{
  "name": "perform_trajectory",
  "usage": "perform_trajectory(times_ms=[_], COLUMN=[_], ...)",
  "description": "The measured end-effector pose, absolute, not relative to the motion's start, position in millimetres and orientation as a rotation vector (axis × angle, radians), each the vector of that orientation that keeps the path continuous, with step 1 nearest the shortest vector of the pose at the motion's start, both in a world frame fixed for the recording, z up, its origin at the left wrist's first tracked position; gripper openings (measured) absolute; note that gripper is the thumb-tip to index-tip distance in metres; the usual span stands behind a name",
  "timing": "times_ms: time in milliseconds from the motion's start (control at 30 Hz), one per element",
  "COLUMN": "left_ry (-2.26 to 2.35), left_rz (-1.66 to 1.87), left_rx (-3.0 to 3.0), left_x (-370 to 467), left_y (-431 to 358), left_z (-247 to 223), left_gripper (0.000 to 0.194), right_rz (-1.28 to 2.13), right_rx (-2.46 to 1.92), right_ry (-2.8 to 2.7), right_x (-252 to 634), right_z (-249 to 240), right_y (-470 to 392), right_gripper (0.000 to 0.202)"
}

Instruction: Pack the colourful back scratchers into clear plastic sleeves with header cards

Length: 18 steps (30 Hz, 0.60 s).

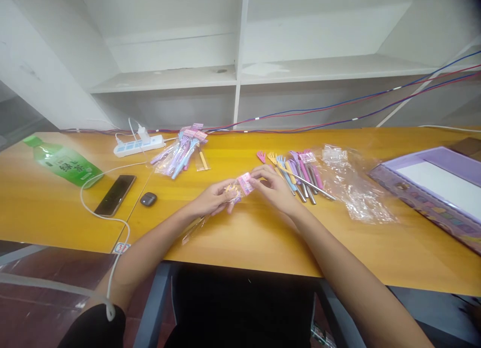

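Observation:
Just above the front part of the table, my left hand [215, 198] is closed around a back scratcher in a clear plastic sleeve [233, 190]. Its yellow claw end shows near my fingers, and some purple shows beside it. My right hand [273, 186] pinches the pink header card [245, 183] at the top of that sleeve. Right behind my right hand lies a pile of unwrapped back scratchers [296, 172], pink, yellow, blue and purple, with metal rods. Farther left is a heap of back scratchers in sleeves [180, 152].
Crumpled clear plastic sleeves [356, 187] lie right of the pile, beside a purple box [417, 175]. To the left are a green bottle [63, 160], a phone [115, 195], a black earbud case [148, 199] and a power strip [139, 145]. A white cable [83, 197] crosses there.

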<state>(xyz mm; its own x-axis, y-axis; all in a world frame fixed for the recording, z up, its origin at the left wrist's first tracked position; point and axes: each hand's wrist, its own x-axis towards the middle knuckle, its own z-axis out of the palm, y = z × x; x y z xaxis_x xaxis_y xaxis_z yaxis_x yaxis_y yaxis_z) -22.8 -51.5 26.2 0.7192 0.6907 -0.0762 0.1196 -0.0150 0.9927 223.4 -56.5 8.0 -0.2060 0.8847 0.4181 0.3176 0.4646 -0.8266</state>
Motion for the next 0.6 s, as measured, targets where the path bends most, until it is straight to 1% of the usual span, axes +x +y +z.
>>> perform_trajectory(times_ms=[100,233,400,467,600], left_ry=[0.7,0.702,0.703,0.701,0.69], left_rz=[0.514,0.511,0.545,0.62,0.953], left_rx=[1.557,1.564,1.529,1.448,1.155], left_x=[-22,-22,-25,-24,-18], left_y=[-52,-51,-48,-47,-44], left_z=[27,26,25,24,24], left_gripper=[0.068,0.068,0.063,0.058,0.041], right_rz=[0.81,0.788,0.78,0.852,1.005], right_rx=[-0.978,-1.021,-1.136,-1.201,-1.273], right_ry=[-1.685,-1.627,-1.198,-1.178,-1.472], right_x=[224,226,242,246,228], right_z=[4,-4,-13,-15,-15], right_y=[-51,-44,-32,-30,-41], right_gripper=[0.028,0.032,0.037,0.038,0.041])
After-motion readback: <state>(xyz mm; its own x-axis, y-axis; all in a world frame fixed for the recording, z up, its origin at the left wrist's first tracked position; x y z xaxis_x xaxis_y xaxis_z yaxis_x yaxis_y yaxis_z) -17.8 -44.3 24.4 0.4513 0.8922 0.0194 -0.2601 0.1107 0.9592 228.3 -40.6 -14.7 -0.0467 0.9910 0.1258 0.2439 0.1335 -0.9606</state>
